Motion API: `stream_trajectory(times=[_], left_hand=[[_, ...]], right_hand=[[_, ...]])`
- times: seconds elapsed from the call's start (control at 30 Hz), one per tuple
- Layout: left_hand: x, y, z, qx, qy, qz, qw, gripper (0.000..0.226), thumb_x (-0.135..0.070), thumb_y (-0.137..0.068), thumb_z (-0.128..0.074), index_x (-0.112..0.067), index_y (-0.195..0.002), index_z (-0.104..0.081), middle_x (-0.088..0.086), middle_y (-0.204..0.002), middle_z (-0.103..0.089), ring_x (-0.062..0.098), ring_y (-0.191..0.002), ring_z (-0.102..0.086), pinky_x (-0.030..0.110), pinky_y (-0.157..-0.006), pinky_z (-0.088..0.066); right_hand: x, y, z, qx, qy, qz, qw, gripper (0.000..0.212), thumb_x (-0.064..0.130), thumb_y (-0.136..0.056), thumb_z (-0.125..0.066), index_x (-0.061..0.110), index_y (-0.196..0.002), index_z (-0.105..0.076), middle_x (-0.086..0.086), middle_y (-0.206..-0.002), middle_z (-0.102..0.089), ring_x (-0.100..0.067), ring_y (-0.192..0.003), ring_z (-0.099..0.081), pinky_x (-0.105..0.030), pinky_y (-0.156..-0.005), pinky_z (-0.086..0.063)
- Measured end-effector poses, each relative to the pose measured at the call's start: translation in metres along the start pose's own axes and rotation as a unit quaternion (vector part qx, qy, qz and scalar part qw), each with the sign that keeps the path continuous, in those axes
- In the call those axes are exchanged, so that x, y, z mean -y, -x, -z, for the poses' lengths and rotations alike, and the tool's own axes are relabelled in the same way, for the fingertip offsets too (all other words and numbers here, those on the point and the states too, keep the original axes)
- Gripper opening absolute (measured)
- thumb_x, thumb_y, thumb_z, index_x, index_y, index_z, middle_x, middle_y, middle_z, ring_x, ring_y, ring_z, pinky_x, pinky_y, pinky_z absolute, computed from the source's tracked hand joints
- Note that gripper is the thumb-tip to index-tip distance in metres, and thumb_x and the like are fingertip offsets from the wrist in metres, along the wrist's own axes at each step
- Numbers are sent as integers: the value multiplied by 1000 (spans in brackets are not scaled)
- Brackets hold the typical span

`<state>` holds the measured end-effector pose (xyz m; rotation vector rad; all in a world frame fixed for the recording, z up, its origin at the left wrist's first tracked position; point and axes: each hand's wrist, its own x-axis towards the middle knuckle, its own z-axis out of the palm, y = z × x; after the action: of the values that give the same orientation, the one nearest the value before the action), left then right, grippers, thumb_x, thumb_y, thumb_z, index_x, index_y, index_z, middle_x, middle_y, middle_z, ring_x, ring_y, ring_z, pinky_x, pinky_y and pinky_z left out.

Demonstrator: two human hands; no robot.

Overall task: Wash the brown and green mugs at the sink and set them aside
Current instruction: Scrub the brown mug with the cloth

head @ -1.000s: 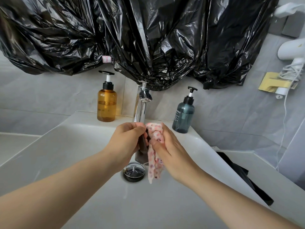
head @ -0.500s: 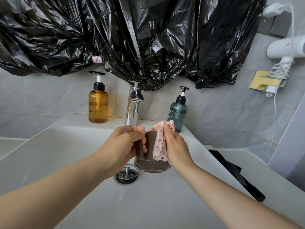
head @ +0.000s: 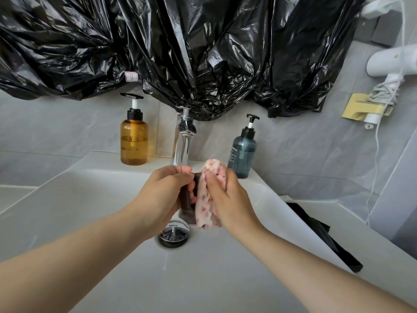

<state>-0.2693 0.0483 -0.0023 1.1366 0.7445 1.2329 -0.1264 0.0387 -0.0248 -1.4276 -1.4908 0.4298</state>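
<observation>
Over the white sink (head: pixel 94 199), my left hand (head: pixel 162 195) grips the brown mug (head: pixel 187 206), which is mostly hidden between my two hands. My right hand (head: pixel 228 199) holds a pink spotted cloth (head: pixel 208 199) pressed against the mug's right side. The mug hangs just above the chrome drain plug (head: pixel 173 233) and below the chrome tap (head: pixel 182 143). No green mug is in view.
An amber pump bottle (head: pixel 133 141) stands left of the tap and a teal pump bottle (head: pixel 242 154) right of it, both on the sink's back ledge. Black plastic sheeting (head: pixel 180 53) hangs above. A black object (head: pixel 325 236) lies on the right counter. A white hair dryer (head: pixel 392 62) hangs at right.
The mug has turned in my hands and is now more hidden. My right hand with the cloth slid down and across its side.
</observation>
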Motion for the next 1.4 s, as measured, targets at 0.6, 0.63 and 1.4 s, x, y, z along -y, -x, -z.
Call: stream_trajectory(times=[0.6, 0.63, 1.4], left_hand=[[4, -8, 4, -32, 33, -34, 998, 18, 1, -99, -46, -5, -83, -52, 4, -59, -46, 15, -54, -42, 18, -45, -44], [3, -8, 5, -40, 32, -42, 998, 19, 0, -99, -47, -5, -82, -52, 4, -58, -46, 15, -53, -42, 18, -45, -43], [-12, -8, 9, 10, 148, 0, 989, 17, -5, -101, -38, -12, -90, -50, -2, -55, -35, 11, -48, -33, 16, -41, -35]], right_hand=[[-8, 5, -2, -3, -31, 19, 999, 50, 67, -88, -44, 29, -121, -45, 11, -116, -60, 0, -109, -55, -11, -87, -41], [-9, 7, -6, -13, -16, 42, 999, 61, 71, -85, -42, 27, -128, -44, 9, -125, -57, -4, -118, -52, -18, -96, -42], [7, 1, 19, 69, -250, -38, 965, 82, 86, -65, -48, 8, -90, -54, 6, -78, -55, -6, -82, -53, -35, -80, -45]])
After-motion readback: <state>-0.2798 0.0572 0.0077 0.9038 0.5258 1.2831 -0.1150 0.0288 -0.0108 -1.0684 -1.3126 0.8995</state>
